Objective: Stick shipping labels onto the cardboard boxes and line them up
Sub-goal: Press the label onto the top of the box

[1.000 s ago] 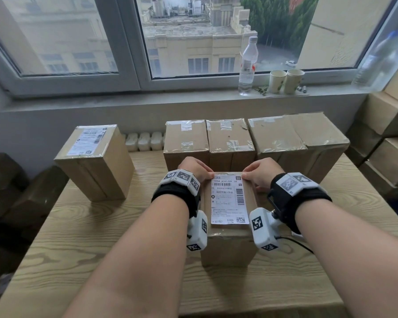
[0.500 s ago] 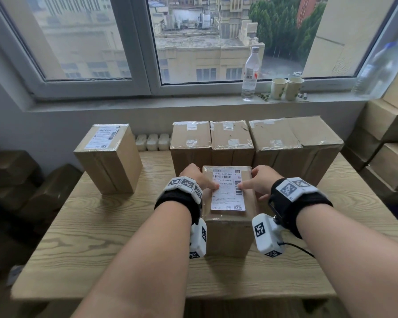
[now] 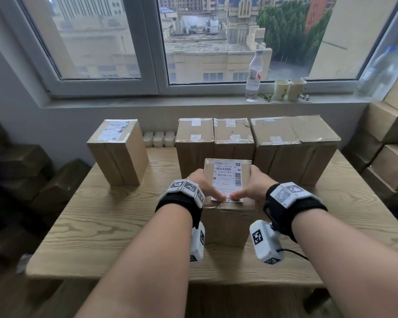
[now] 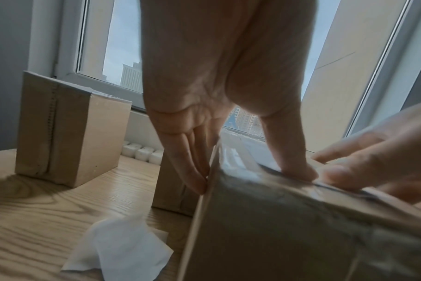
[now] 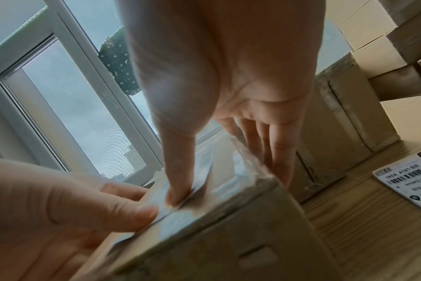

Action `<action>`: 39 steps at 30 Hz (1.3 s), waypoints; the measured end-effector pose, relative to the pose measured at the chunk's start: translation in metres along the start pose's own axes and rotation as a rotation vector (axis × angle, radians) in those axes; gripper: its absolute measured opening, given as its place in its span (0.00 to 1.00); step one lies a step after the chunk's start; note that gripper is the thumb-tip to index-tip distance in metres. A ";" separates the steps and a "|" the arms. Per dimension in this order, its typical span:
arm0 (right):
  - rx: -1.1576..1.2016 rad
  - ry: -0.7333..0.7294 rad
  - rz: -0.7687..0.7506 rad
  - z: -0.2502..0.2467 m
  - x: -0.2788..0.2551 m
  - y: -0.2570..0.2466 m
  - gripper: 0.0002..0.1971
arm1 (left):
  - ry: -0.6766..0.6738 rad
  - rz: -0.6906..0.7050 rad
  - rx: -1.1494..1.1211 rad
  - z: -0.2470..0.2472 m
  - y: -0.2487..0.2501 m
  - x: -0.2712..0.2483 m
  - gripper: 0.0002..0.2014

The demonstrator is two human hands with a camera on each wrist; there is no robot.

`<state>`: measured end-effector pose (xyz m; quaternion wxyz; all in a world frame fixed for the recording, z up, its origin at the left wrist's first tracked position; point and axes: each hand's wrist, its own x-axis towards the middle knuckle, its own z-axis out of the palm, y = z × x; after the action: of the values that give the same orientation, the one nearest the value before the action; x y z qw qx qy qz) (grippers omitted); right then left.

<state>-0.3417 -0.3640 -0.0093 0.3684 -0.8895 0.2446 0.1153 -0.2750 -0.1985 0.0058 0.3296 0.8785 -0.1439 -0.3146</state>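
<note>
A cardboard box [image 3: 228, 223] stands upright in the middle of the wooden table [image 3: 101, 226], with a white shipping label [image 3: 228, 177] on its top. My left hand [image 3: 206, 187] lies along the box's left side with straight fingers, and its thumb [image 4: 291, 163] presses the label's near edge. My right hand [image 3: 251, 188] mirrors it on the right side, thumb [image 5: 178, 186] pressing the same edge. The two thumb tips almost meet. A labelled box [image 3: 120, 154] stands alone at the back left.
Several unlabelled taped boxes [image 3: 234, 143] stand in a row behind the middle box. A loose label [image 5: 406, 182] lies on the table to the right, a crumpled white backing sheet [image 4: 123, 245] to the left. More boxes [image 3: 388, 138] are stacked at the far right.
Both thumbs have slid down the label from its far edge to its near edge. My view has pulled back and tilted up.
</note>
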 end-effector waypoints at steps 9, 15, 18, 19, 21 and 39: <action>-0.008 -0.105 -0.081 -0.018 -0.042 -0.020 0.28 | -0.070 -0.039 -0.021 -0.007 -0.009 0.003 0.30; 0.028 -0.025 -0.065 -0.007 -0.031 -0.011 0.36 | 0.021 -0.013 -0.041 0.006 -0.006 0.008 0.25; 0.080 -0.005 0.003 -0.011 -0.023 -0.003 0.27 | 0.043 -0.059 -0.112 0.002 -0.010 0.013 0.21; 0.101 -0.002 0.024 -0.011 -0.019 -0.001 0.23 | 0.056 -0.066 -0.131 0.001 -0.010 0.015 0.20; 0.094 0.021 0.064 -0.009 -0.015 -0.001 0.17 | 0.081 -0.066 -0.136 0.002 -0.011 0.017 0.20; -0.074 0.027 0.172 -0.026 -0.022 -0.015 0.21 | 0.029 -0.174 -0.186 -0.005 -0.001 0.012 0.24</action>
<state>-0.3525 -0.3662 0.0266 0.3208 -0.8796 0.3207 0.1434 -0.2631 -0.2010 0.0028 0.3833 0.8576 -0.0328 -0.3413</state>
